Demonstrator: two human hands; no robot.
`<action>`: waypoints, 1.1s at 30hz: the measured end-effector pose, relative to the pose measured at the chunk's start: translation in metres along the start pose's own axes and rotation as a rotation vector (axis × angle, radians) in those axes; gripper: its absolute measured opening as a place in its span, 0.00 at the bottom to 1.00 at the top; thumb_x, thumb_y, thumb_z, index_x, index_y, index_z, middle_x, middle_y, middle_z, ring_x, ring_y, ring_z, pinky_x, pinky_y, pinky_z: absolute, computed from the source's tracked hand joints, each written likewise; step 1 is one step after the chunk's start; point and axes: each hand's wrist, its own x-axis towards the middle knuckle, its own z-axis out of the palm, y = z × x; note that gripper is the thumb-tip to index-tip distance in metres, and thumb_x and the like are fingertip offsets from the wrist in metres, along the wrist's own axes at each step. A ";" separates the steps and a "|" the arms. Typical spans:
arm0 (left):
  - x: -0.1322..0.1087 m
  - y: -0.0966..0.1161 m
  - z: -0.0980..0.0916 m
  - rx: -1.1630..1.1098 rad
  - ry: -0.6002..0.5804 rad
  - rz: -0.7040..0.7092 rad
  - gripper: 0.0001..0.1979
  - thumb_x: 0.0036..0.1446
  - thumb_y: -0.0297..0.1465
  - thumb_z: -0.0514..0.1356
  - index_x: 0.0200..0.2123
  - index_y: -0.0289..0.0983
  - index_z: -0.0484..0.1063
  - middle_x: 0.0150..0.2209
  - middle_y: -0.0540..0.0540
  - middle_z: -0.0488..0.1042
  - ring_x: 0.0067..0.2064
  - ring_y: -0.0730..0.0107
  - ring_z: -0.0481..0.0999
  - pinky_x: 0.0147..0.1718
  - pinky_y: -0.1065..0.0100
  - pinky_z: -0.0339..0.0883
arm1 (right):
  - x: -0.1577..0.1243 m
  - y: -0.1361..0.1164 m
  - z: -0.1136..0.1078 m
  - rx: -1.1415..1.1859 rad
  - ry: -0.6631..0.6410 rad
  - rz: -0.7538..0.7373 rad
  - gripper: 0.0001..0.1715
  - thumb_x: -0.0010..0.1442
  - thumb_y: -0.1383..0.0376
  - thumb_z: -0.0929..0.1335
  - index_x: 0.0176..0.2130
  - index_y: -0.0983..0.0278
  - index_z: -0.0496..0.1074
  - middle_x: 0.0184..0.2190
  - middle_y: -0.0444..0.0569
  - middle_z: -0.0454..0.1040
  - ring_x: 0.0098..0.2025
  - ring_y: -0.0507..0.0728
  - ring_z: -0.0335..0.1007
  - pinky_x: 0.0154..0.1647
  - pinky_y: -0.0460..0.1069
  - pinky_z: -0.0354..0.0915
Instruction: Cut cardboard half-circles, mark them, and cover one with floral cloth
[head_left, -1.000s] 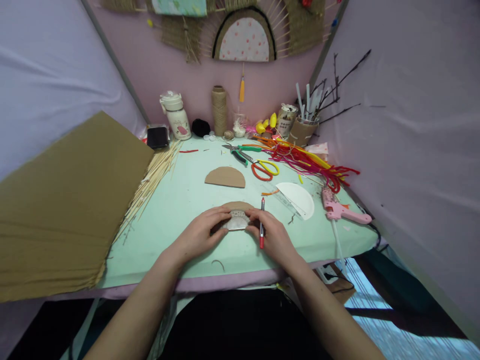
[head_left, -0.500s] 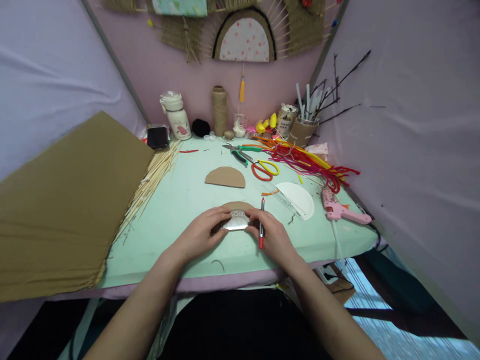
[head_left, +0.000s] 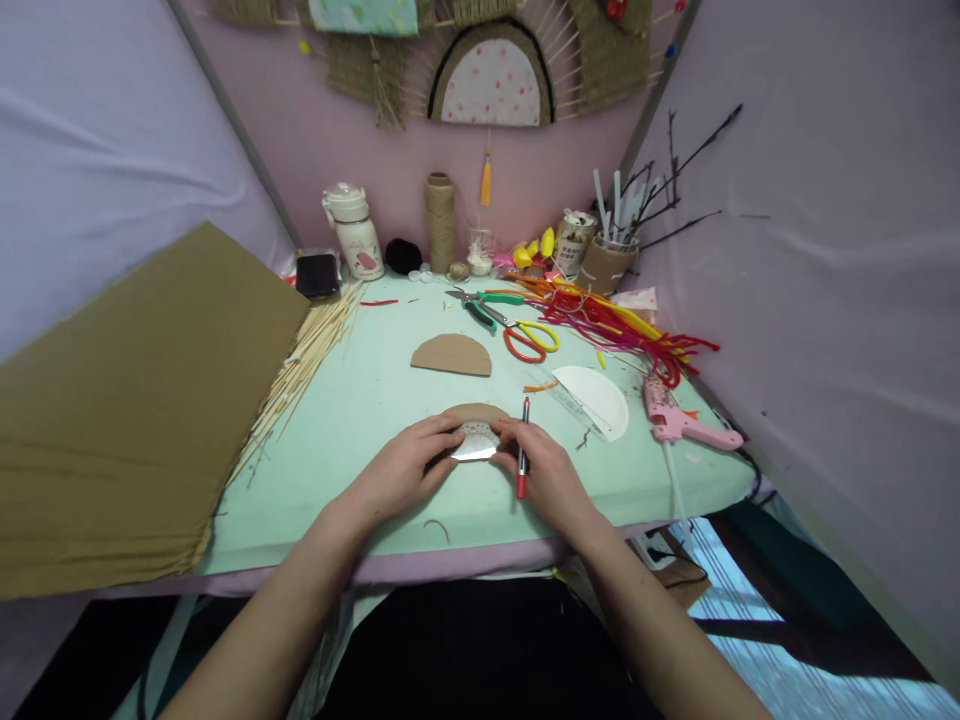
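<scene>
My left hand and my right hand meet near the front of the mint-green table. Both pinch a small half-round protractor that lies on a brown cardboard half-circle. My right hand also grips a red pen, its tip pointing away from me. A second cardboard half-circle lies farther back, untouched.
A big cardboard sheet leans at the left beside bamboo sticks. Scissors, pliers, pipe cleaners, a white half-disc and a pink glue gun lie at the right. A bottle and twine spool stand behind.
Both hands and the protractor stayed nearly in place, with only a slight shift of the fingers on it.
</scene>
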 end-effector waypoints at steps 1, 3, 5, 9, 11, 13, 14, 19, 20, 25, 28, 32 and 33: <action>0.000 0.000 0.000 0.001 0.000 0.000 0.16 0.60 0.27 0.56 0.51 0.39 0.73 0.56 0.41 0.72 0.58 0.58 0.69 0.57 0.53 0.65 | 0.000 0.000 0.000 0.002 0.004 -0.001 0.12 0.61 0.69 0.67 0.46 0.59 0.69 0.43 0.51 0.75 0.45 0.61 0.71 0.46 0.57 0.67; 0.000 0.000 0.000 0.003 0.001 -0.001 0.16 0.60 0.27 0.56 0.51 0.39 0.73 0.55 0.41 0.72 0.58 0.58 0.70 0.56 0.53 0.65 | 0.000 0.001 0.001 0.003 0.012 -0.002 0.13 0.61 0.69 0.68 0.47 0.59 0.69 0.43 0.51 0.75 0.45 0.61 0.71 0.46 0.57 0.67; 0.000 0.000 0.000 0.000 -0.001 -0.002 0.16 0.60 0.27 0.56 0.51 0.40 0.73 0.55 0.41 0.72 0.57 0.59 0.70 0.56 0.53 0.66 | 0.000 0.001 0.001 0.000 0.017 0.002 0.12 0.61 0.69 0.68 0.46 0.59 0.70 0.43 0.51 0.75 0.46 0.61 0.71 0.46 0.57 0.67; 0.000 0.000 0.000 -0.007 0.005 -0.008 0.15 0.61 0.28 0.56 0.50 0.40 0.74 0.56 0.41 0.72 0.57 0.58 0.70 0.56 0.53 0.66 | 0.000 0.002 0.002 -0.001 0.019 0.005 0.11 0.61 0.69 0.68 0.45 0.59 0.70 0.43 0.51 0.75 0.46 0.61 0.71 0.46 0.56 0.67; 0.000 0.000 0.000 -0.004 0.006 -0.008 0.15 0.61 0.28 0.56 0.50 0.39 0.74 0.56 0.40 0.72 0.57 0.58 0.70 0.56 0.53 0.65 | 0.000 0.001 0.002 -0.001 0.016 0.004 0.10 0.61 0.69 0.67 0.44 0.59 0.70 0.43 0.51 0.75 0.46 0.61 0.71 0.46 0.56 0.68; 0.000 0.000 0.000 0.008 -0.005 -0.006 0.15 0.61 0.28 0.56 0.50 0.38 0.74 0.56 0.40 0.71 0.58 0.58 0.70 0.57 0.53 0.65 | 0.000 0.001 0.002 -0.001 0.015 0.003 0.09 0.61 0.69 0.67 0.44 0.59 0.70 0.43 0.51 0.75 0.47 0.61 0.71 0.47 0.56 0.68; 0.000 0.000 0.000 0.016 -0.010 -0.007 0.15 0.61 0.28 0.56 0.50 0.38 0.74 0.56 0.40 0.71 0.58 0.58 0.70 0.57 0.53 0.65 | 0.000 0.001 0.002 0.001 0.018 0.000 0.10 0.61 0.69 0.67 0.44 0.59 0.70 0.43 0.51 0.75 0.47 0.61 0.71 0.47 0.56 0.68; 0.001 0.001 -0.001 0.064 -0.015 0.005 0.14 0.62 0.28 0.55 0.50 0.38 0.73 0.57 0.41 0.71 0.58 0.59 0.69 0.57 0.55 0.66 | 0.000 0.001 0.002 0.008 0.021 -0.012 0.10 0.62 0.69 0.67 0.45 0.59 0.69 0.44 0.51 0.75 0.48 0.60 0.70 0.48 0.56 0.67; 0.001 0.002 0.000 0.079 -0.020 0.012 0.14 0.62 0.28 0.55 0.50 0.39 0.73 0.57 0.41 0.71 0.58 0.59 0.69 0.57 0.55 0.66 | 0.000 0.001 0.002 0.008 0.020 -0.008 0.09 0.62 0.69 0.67 0.44 0.59 0.69 0.44 0.51 0.75 0.48 0.60 0.70 0.48 0.56 0.67; -0.003 0.012 0.007 0.296 -0.005 -0.003 0.14 0.64 0.28 0.52 0.50 0.36 0.72 0.59 0.38 0.68 0.62 0.52 0.62 0.57 0.49 0.62 | 0.000 0.001 0.003 0.012 0.011 0.020 0.09 0.61 0.69 0.68 0.44 0.60 0.70 0.43 0.50 0.76 0.48 0.61 0.71 0.48 0.56 0.66; -0.004 0.024 0.018 0.481 -0.043 -0.056 0.16 0.64 0.24 0.49 0.52 0.32 0.70 0.59 0.35 0.67 0.62 0.49 0.61 0.55 0.48 0.62 | 0.000 0.003 0.004 0.015 0.013 0.012 0.12 0.61 0.69 0.68 0.46 0.60 0.70 0.41 0.49 0.76 0.48 0.61 0.70 0.49 0.56 0.66; -0.001 0.039 0.032 0.614 -0.161 -0.169 0.21 0.61 0.19 0.46 0.55 0.25 0.66 0.54 0.32 0.70 0.57 0.54 0.68 0.52 0.54 0.66 | 0.000 0.004 0.005 0.022 0.022 -0.005 0.12 0.61 0.70 0.68 0.45 0.59 0.70 0.42 0.49 0.76 0.50 0.61 0.70 0.50 0.56 0.66; 0.001 0.042 0.035 0.639 -0.185 -0.196 0.22 0.60 0.19 0.45 0.55 0.25 0.65 0.54 0.33 0.70 0.56 0.55 0.69 0.51 0.55 0.68 | 0.000 0.004 0.005 0.027 0.021 -0.005 0.11 0.61 0.70 0.68 0.44 0.59 0.70 0.44 0.50 0.76 0.50 0.61 0.70 0.50 0.56 0.66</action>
